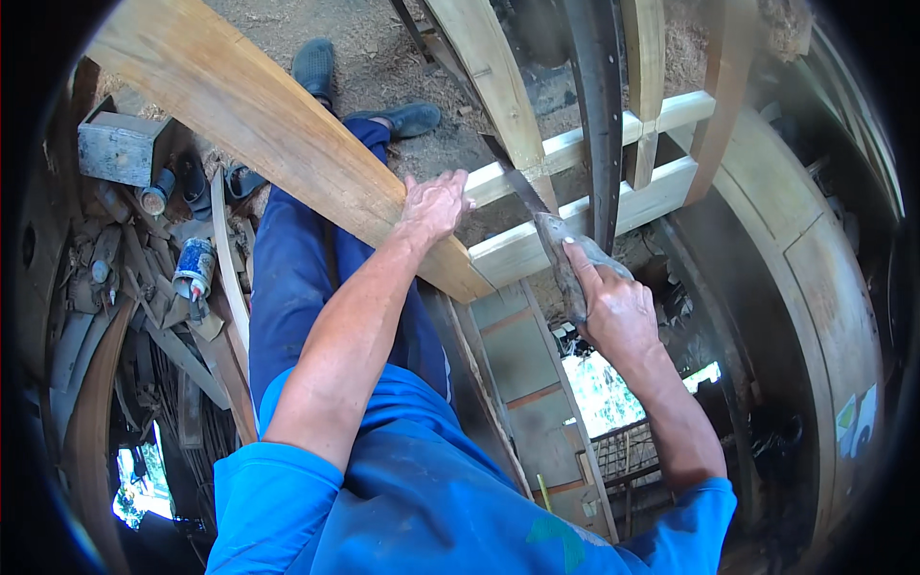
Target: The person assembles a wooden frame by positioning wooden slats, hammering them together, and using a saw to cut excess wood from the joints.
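Note:
My right hand [618, 307] is wrapped round the worn, greyish handle of a handsaw [561, 251], with the index finger laid along it. The saw's dark, narrow blade points away from me and to the left, across two pale crosspieces. My left hand [436, 203] grips the edge of a wide wooden board [259, 105], beside the end of the farther crosspiece [491, 184]. The nearer crosspiece [508, 254] meets the same board. Whether the saw teeth touch wood cannot be made out.
Several upright slats [644, 57] cross the pale pieces, along with a dark curved strip [596, 115]. At left lie wood scraps, a blue-and-white can [196, 264] and a grey box [123, 146]. A large curved wooden panel [815, 259] stands at right. Sawdust covers the ground.

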The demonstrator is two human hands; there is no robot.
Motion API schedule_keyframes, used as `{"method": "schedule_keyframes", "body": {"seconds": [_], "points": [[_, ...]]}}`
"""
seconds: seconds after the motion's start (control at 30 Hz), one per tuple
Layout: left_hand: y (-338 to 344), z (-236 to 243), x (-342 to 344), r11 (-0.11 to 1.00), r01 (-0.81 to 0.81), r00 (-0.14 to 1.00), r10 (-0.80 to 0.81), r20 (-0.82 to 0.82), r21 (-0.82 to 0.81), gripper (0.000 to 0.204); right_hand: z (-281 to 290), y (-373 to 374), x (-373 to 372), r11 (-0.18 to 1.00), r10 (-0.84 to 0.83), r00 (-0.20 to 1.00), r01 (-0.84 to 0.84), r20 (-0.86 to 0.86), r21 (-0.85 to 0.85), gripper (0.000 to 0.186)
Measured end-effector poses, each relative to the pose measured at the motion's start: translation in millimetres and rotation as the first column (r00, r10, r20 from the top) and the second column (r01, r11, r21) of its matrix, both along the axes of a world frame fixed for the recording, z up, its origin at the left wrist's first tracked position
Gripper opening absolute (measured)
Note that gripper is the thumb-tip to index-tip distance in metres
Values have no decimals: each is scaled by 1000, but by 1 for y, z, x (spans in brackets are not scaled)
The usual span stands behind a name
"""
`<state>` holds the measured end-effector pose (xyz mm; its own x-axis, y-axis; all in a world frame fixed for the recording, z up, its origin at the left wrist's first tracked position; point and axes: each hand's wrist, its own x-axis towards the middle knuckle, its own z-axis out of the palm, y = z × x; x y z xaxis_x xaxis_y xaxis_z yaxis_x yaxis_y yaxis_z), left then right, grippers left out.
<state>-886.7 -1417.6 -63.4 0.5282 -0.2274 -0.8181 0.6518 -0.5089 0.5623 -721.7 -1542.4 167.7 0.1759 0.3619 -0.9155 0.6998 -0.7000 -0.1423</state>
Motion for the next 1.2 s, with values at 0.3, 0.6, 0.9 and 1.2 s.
{"method": "schedule_keyframes", "body": {"seconds": [0.3, 0.6, 0.9, 1.2], "points": [[0, 2, 4, 1000, 19, 999, -19, -30, -8, 39, -76, 19, -6, 985, -100, 995, 101, 13, -140, 83], [0, 3, 2, 1000, -17, 1000, 17, -26, -24, 40, -11, 12, -1, 980, -130, 991, 133, 26, -151, 83], [-4, -4, -6, 999, 12, 999, -14, 46, 34, 40, -37, 6, -16, 983, -130, 986, 142, 108, -114, 73], [-2, 3, 8, 998, 56, 998, -57, 41, 27, 39, 83, -5, -30, 951, -308, 944, 301, 117, 69, 55]]}}
